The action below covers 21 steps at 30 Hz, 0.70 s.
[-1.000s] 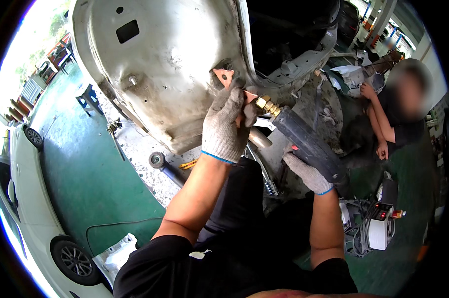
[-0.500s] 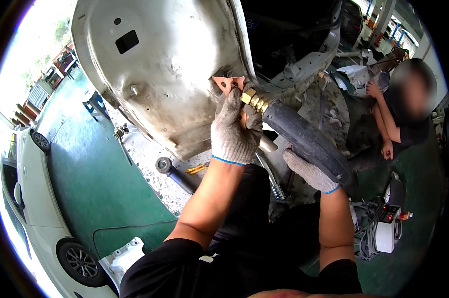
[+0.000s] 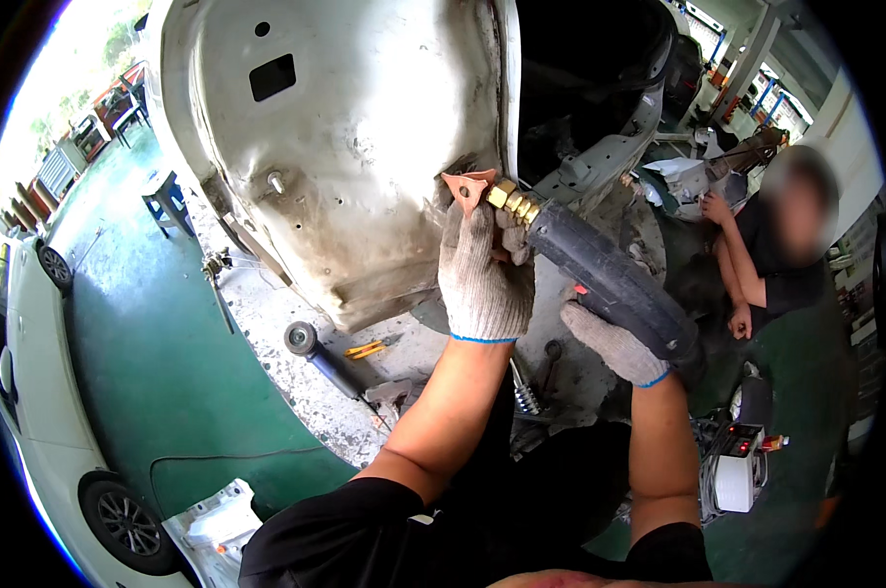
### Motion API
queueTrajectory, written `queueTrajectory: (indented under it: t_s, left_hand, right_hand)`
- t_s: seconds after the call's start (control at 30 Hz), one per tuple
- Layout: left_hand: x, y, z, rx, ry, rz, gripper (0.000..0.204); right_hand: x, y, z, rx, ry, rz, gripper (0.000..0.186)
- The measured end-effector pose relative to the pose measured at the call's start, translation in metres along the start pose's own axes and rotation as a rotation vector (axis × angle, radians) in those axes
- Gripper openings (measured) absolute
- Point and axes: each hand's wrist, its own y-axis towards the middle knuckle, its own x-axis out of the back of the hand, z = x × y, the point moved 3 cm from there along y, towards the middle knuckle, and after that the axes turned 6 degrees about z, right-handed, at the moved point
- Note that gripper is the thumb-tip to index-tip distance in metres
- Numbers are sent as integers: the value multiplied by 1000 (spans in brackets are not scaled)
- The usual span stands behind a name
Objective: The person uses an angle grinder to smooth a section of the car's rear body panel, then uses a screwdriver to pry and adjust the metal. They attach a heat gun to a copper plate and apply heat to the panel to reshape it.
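While the black tool [image 3: 610,279] sits at centre frame, its long axis runs from lower right to upper left, with the brass neck [image 3: 512,201] and copper tip [image 3: 467,184] pointing at the car panel [image 3: 345,147]. The left hand [image 3: 484,269], gloved, wraps the front end. The right hand [image 3: 615,343], gloved, grips the rear. The tool's rear end is hidden in shadow.

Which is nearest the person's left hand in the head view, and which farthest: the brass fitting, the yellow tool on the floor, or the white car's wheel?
From the left hand:
1. Brass fitting, touching it, just above right.
2. Yellow tool, on the floor, lower left.
3. White car's wheel, far lower left.
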Motion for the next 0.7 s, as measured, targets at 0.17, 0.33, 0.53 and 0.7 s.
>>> queueTrajectory:
  t_s: [0.17, 0.33, 0.53, 0.7]
  left_hand:
    - [-2, 0, 0, 45, -89, -103, 31]
    - [0, 0, 2, 71, -160, -102, 27]
    - [-12, -3, 0, 120, -180, -197, 26]
    - [-3, 0, 3, 111, -230, -164, 28]
  right_hand:
    - [0, -4, -13, -3, 62, 42, 31]
    - [0, -12, -21, -41, 94, 26, 29]
    - [7, -7, -8, -92, 38, 62, 31]
    - [15, -2, 23, -36, 7, -11, 26]
